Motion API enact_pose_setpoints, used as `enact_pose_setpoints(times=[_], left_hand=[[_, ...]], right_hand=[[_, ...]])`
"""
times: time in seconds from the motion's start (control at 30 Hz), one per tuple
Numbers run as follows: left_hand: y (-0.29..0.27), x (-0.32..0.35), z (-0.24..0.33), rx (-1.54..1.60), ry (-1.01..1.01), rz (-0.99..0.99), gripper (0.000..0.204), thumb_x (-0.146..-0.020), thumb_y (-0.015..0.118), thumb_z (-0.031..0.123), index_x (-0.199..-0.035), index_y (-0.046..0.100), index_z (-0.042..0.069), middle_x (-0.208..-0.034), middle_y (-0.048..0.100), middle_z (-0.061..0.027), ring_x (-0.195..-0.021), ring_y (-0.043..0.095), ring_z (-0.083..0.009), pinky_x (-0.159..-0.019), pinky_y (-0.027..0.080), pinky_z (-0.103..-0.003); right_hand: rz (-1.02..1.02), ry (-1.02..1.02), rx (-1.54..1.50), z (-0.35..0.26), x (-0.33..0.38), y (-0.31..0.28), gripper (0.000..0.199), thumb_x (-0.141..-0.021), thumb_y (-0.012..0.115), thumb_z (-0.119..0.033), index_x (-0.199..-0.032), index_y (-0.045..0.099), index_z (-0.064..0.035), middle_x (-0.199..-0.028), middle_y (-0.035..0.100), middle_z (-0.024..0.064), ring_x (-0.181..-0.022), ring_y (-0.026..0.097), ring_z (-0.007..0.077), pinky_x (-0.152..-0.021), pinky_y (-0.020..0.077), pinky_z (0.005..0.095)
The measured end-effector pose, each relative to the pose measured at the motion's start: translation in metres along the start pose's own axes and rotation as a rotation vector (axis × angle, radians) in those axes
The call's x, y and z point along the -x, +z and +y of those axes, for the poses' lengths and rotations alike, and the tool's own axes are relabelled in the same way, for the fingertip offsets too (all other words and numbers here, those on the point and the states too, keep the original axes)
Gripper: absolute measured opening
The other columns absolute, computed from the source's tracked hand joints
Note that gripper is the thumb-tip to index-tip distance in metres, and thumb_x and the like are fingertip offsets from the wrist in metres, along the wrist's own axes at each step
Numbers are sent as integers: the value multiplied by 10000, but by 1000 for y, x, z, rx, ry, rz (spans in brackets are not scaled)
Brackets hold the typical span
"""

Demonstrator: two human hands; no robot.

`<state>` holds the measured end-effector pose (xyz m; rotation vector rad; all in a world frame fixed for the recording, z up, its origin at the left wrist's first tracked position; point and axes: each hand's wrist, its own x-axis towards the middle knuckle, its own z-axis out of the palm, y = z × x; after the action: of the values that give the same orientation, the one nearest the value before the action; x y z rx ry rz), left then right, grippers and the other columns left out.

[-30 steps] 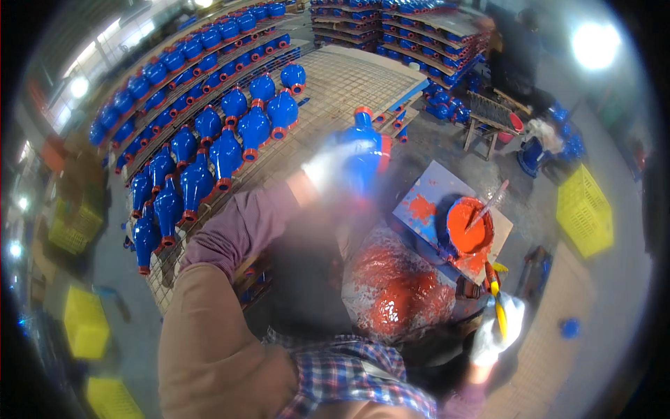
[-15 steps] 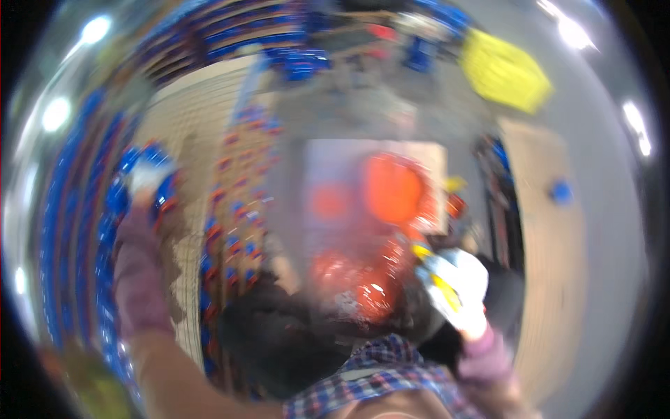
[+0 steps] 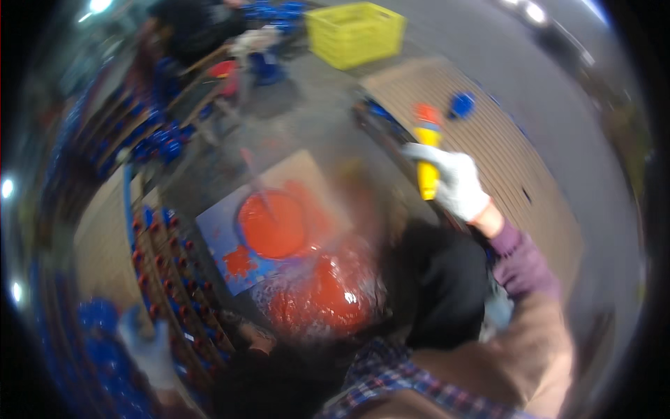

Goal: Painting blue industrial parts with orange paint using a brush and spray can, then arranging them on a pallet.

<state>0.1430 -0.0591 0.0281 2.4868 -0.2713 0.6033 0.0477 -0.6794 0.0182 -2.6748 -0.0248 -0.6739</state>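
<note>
In my white-gloved right hand (image 3: 455, 185) is a paintbrush (image 3: 428, 174) with a yellow handle and orange-red bristles pointing away from me. It is held up over the edge of a corrugated cardboard sheet (image 3: 520, 164), near a round blue part (image 3: 462, 105) lying there. My left hand (image 3: 149, 353), also gloved and blurred, is low at the left beside glossy blue parts (image 3: 101, 349). Its thumb and fingers look apart, with nothing visible between them. Between my knees, an open round container of orange-red paint (image 3: 272, 223) with a stick in it rests on a paint-smeared board (image 3: 227, 216).
A shiny, orange-smeared plastic-like covering (image 3: 328, 297) lies nearest my lap. Rows of small blue-and-red parts (image 3: 167, 258) stand at left. A yellow crate (image 3: 354, 33) is at the far side, with a blue stool-like object (image 3: 265, 68) and a person in dark clothes (image 3: 192, 28) to its left.
My view has swung to the right. My right hand has moved the paintbrush away from the paint container, out over the cardboard. My left hand appears lower in view, still near the blue parts.
</note>
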Motion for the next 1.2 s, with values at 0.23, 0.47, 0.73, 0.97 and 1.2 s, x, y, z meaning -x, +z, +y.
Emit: enact_pose_setpoints(times=[0.23, 0.47, 0.73, 0.97, 1.2], left_hand=[[-4, 64, 82, -159, -166, -96, 479, -754, 846, 213, -1161, 678, 22, -1109, 636, -163, -1006, 637, -317, -900, 516, -400], [11, 81, 112, -349, -380, -57, 457, -805, 796, 319, -1170, 696, 62, -1111, 649, -170, -1040, 650, -344, -911, 525, -423], [33, 60, 117, -403, -488, -194, 470, -811, 793, 337, -1173, 697, 52, -1096, 633, -157, -991, 663, -302, -884, 530, -398], [41, 54, 128, -439, -460, -223, 439, -810, 775, 347, -1151, 705, 80, -1102, 640, -159, -981, 663, -333, -875, 536, -411], [28, 72, 130, -467, -383, -194, 486, -842, 764, 429, -1198, 699, 104, -1143, 672, -202, -1032, 677, -382, -876, 554, -451]], right_hand=[[173, 730, -819, 315, -8, 50, 355, -1049, 533, -152, -1350, 641, 3, -1315, 661, 47, -1175, 610, 165, -1032, 464, 309], [177, 877, -695, 548, -11, 87, 477, -1045, 577, -288, -1411, 586, 17, -1355, 623, 36, -1193, 563, 152, -1056, 416, 299], [123, 762, -807, 563, -5, 132, 583, -1041, 597, -388, -1465, 540, 9, -1375, 589, 25, -1208, 526, 135, -1065, 388, 295], [182, 856, -952, 537, -39, 147, 601, -1050, 565, -443, -1435, 566, 17, -1332, 606, 18, -1171, 528, 123, -1019, 399, 280], [133, 777, -829, 552, 6, 163, 457, -1041, 596, -331, -1334, 620, 20, -1186, 645, 34, -1075, 593, 150, -969, 458, 305]])
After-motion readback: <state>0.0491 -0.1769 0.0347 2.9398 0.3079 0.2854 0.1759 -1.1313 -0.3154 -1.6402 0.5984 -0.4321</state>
